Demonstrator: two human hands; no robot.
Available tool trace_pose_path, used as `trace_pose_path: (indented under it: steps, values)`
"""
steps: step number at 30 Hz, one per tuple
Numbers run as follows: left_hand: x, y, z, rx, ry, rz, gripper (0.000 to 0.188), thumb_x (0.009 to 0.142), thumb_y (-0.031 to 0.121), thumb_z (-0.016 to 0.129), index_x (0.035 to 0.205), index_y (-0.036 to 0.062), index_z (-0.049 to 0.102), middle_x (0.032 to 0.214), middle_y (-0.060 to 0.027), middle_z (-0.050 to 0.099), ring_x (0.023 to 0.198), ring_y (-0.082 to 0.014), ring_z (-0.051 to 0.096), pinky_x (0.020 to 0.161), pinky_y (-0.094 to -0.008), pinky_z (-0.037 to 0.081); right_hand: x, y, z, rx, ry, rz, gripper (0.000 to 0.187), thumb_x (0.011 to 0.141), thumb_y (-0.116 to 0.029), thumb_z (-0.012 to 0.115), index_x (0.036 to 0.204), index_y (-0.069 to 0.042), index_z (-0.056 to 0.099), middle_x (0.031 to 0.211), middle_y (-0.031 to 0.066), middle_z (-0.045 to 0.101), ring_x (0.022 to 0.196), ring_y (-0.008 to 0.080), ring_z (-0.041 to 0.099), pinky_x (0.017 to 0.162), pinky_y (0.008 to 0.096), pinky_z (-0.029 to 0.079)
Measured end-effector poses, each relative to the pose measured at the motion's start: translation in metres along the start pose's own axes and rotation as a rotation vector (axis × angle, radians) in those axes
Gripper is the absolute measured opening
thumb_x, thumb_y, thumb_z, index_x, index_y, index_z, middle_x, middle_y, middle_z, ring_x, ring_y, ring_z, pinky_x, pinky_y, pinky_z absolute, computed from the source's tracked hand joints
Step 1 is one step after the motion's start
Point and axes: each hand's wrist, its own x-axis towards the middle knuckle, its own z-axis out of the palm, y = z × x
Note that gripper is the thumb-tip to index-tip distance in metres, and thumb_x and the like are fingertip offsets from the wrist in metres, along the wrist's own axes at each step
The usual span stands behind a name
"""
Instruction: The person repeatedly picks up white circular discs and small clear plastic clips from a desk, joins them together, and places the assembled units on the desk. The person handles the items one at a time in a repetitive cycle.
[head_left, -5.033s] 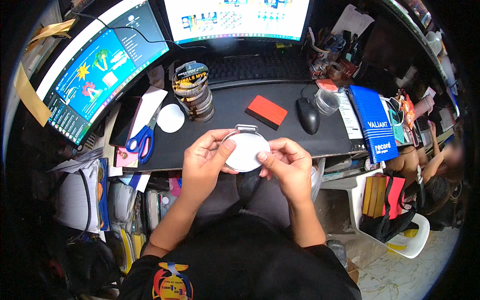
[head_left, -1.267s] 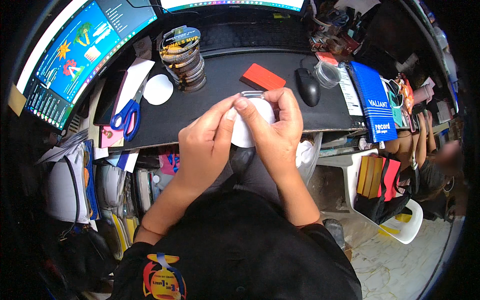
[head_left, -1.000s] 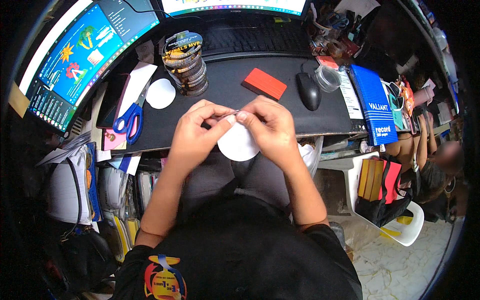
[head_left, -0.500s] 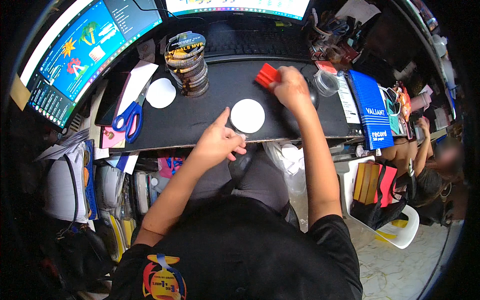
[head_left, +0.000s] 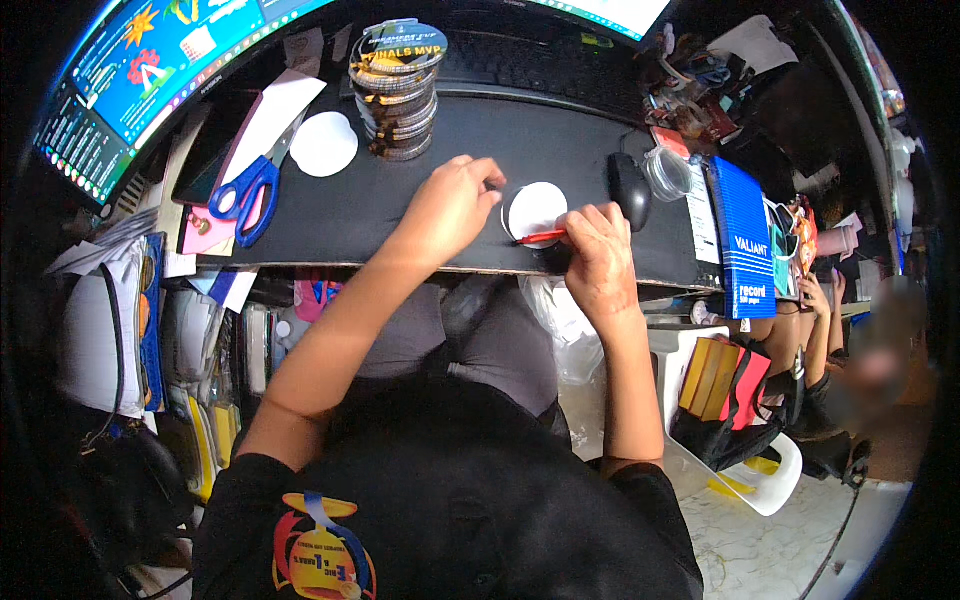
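Holding a thin red tool [head_left: 541, 237] in our right hand [head_left: 597, 252], we are pinching it between the fingers, and its tip is lying across the lower edge of the white round disc [head_left: 537, 208]. This disc is lying flat on the black worktop [head_left: 400, 200], just left of the black mouse [head_left: 630, 190]. Our left hand [head_left: 450, 205] is resting just left of the disc, with the fingertips curled and touching its edge; this grip is loosely bent and is not closing around anything. Further left of the disc we are seeing a stack of round tins [head_left: 398, 92], a second white disc [head_left: 322, 144] and blue scissors [head_left: 250, 190].
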Motion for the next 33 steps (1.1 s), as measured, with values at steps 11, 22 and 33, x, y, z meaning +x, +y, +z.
trace_pose_path:
  steps: [11, 22, 33]
  values:
    - [0.005, 0.016, 0.02, 0.152, -0.177, 0.002, 0.03, 0.082, 0.034, 0.067, 0.088, 0.0043, 0.064, 0.094, -0.0182, 0.059, 0.091, -0.0354, 0.06, 0.077, -0.0423, 0.048, 0.009, 0.026, -0.01, 0.074, -0.241, -0.119, 0.035, 0.055, 0.009, 0.057, 0.085, -0.008, 0.055, 0.076, 0.0074, 0.049, 0.079, 0.0298, 0.048, 0.069, 0.04, 0.036]
    - [-0.03, 0.015, 0.003, 0.061, 0.478, -0.107, 0.016, 0.093, 0.016, 0.053, 0.097, 0.0026, 0.047, 0.083, -0.0211, 0.062, 0.078, -0.0418, 0.063, 0.065, -0.0497, 0.047, 0.044, 0.034, 0.027, 0.076, -0.228, -0.144, 0.034, 0.058, 0.006, 0.059, 0.088, -0.008, 0.055, 0.08, 0.0064, 0.051, 0.083, 0.0293, 0.048, 0.07, 0.0409, 0.036]
    - [-0.075, 0.017, 0.053, 0.159, 0.175, 0.54, 0.02, 0.082, 0.02, 0.066, 0.091, 0.0057, 0.055, 0.11, -0.0095, 0.063, 0.106, -0.0239, 0.056, 0.079, -0.0385, 0.041, 0.038, 0.024, -0.021, 0.089, -0.182, -0.046, 0.025, 0.062, 0.009, 0.056, 0.084, -0.005, 0.054, 0.075, 0.0107, 0.052, 0.08, 0.0333, 0.051, 0.068, 0.0434, 0.038]
